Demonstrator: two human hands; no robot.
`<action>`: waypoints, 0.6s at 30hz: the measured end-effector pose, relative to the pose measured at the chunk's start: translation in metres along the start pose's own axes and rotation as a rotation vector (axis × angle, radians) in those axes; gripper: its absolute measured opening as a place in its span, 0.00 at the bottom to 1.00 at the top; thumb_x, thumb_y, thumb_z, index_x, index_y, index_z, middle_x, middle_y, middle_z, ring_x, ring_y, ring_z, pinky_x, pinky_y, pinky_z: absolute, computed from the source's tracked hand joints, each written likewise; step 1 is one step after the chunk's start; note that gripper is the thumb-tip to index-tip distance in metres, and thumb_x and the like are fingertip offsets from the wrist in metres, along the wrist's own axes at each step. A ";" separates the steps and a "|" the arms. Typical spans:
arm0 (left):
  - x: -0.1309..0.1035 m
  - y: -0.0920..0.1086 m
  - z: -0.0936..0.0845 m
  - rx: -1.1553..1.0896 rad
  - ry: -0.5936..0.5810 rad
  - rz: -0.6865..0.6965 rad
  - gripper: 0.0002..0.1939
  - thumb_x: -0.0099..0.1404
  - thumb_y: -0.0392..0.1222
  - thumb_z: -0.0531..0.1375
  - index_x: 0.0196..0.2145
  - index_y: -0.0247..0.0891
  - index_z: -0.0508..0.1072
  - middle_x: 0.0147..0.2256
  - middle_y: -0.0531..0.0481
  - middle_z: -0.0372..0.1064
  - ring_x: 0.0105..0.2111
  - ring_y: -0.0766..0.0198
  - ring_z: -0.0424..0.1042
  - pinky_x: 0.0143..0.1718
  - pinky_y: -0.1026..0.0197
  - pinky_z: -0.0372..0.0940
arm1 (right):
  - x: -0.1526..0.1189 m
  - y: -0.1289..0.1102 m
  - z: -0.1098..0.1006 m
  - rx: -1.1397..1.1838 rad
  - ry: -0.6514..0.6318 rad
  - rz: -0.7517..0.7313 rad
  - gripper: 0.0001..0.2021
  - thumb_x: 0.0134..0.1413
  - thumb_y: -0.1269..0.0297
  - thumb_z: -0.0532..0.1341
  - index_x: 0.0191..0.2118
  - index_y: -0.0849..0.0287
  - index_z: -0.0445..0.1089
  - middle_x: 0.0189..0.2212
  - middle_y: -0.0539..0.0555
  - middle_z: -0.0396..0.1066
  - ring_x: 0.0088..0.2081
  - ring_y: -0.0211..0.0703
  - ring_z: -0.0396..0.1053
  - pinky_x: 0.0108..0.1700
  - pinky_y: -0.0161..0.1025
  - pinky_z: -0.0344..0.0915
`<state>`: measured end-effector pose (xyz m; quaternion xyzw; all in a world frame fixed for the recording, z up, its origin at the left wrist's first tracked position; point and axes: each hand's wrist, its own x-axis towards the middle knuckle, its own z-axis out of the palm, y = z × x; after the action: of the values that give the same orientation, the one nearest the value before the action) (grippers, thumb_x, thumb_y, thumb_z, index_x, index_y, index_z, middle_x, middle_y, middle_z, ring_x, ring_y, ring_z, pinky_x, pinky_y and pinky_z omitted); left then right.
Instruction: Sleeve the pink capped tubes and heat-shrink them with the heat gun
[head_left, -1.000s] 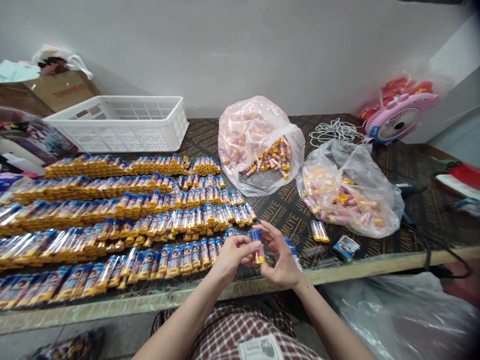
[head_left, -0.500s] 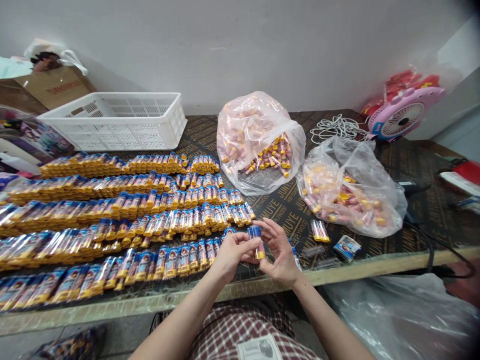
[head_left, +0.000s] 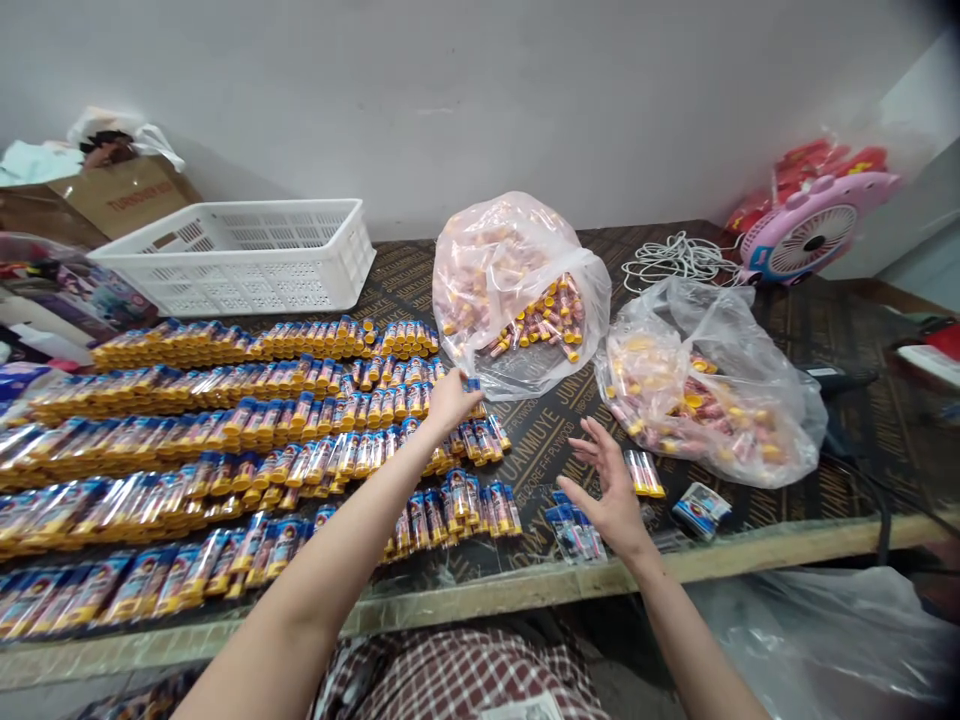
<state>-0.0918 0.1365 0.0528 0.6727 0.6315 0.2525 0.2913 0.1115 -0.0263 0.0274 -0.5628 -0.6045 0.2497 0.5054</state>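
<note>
Both hands have parted since the earlier frame: the left hand [head_left: 452, 402] went up to the centre, and the right hand [head_left: 609, 492] opened, right of centre. On the dark table [head_left: 547, 420], rows of tubes [head_left: 247, 425] fill the lower left; I judge that the step in hand is adding a tube at a row's end. At upper centre, the bigger bag [head_left: 495, 240] has its edge just beside the left fingers, so it may hinder them. Out of the way stand the white crate [head_left: 247, 285], upper left, the smaller bag [head_left: 720, 430], right, and the pink fan [head_left: 814, 235], upper right. Near the right hand's spread fingers lie blue-and-clear wrappers [head_left: 576, 530]. Smallest is the blue-topped tube [head_left: 472, 384], at the centre by the left fingertips; these fingers are together, but whether they clamp it I cannot tell. Next move calls, I think, for a soft release, without pushing the neighbours.
</note>
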 end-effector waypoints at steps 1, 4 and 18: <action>0.012 -0.002 0.004 0.111 0.004 0.009 0.18 0.52 0.41 0.62 0.40 0.30 0.69 0.37 0.34 0.72 0.37 0.50 0.71 0.35 0.58 0.62 | -0.002 0.004 -0.004 -0.022 0.019 0.010 0.33 0.50 0.64 0.61 0.61 0.50 0.49 0.59 0.58 0.54 0.52 0.49 0.63 0.53 0.51 0.62; 0.034 -0.006 0.018 0.349 -0.093 0.014 0.20 0.54 0.41 0.61 0.44 0.30 0.66 0.41 0.31 0.71 0.42 0.48 0.71 0.37 0.58 0.62 | -0.009 0.011 -0.016 -0.078 0.050 0.011 0.26 0.52 0.63 0.61 0.57 0.51 0.57 0.57 0.58 0.57 0.50 0.47 0.65 0.50 0.49 0.64; -0.115 0.036 0.085 0.348 -0.521 0.395 0.08 0.53 0.41 0.63 0.29 0.33 0.75 0.32 0.35 0.73 0.34 0.47 0.72 0.34 0.55 0.61 | 0.000 0.083 -0.072 -1.075 0.134 0.190 0.21 0.48 0.54 0.62 0.46 0.61 0.70 0.34 0.60 0.70 0.39 0.55 0.63 0.40 0.47 0.60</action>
<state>-0.0149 0.0146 0.0217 0.8630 0.4274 0.0129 0.2690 0.2118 -0.0254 -0.0187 -0.8085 -0.5599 -0.0863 0.1592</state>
